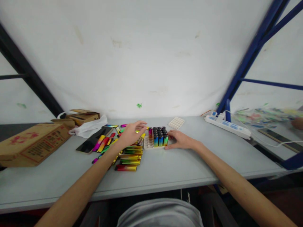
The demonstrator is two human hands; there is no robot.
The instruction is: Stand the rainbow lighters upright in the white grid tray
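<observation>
A white tray with round holes point(148, 144) sits at mid-table. Shiny blue-green tubes with black tops point(160, 138) stand upright in its right part, and one purple-red tube point(150, 132) stands at its back left. My right hand point(178, 139) holds the tray's right side, thumb at the front corner and fingers farther back. My left hand point(132, 135) hovers just left of the tray, its curved fingers apart. Below its fingertips a gold tube point(141, 139) leans at a slant; I cannot tell whether the hand touches it. Many gold, red and green tubes point(129, 157) lie loose beneath and beside my left forearm.
A cardboard box point(35, 143), a white plastic bag point(91, 126) and a dark flat panel point(91, 142) are on the left. Behind the tray lies another holed white tray point(176, 123). A power strip point(227, 126) with cables stands right, near a blue metal frame point(246, 63). Another person's hand point(297, 123) shows far right.
</observation>
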